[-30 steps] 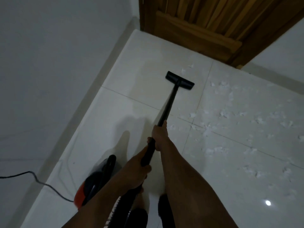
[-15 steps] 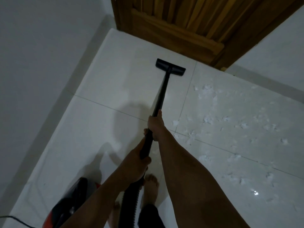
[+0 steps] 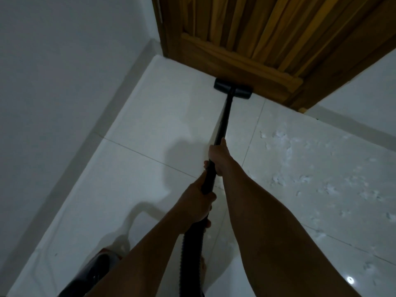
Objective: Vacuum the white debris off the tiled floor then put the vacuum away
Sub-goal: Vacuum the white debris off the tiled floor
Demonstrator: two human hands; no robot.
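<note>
A single wide-angle view from the person's head looks forward and steeply down. The arms [image 3: 267,221] enter close at the bottom of the frame; floor [image 3: 150,129] fills the middle, door [image 3: 246,39] the top, wall [image 3: 53,82] the left.

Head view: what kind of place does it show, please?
Probably a room inside a home, in a corner by a doorway. Three things suggest it: a glossy white tiled floor, a wooden door set in the corner, and a vacuum wand in use.
</note>
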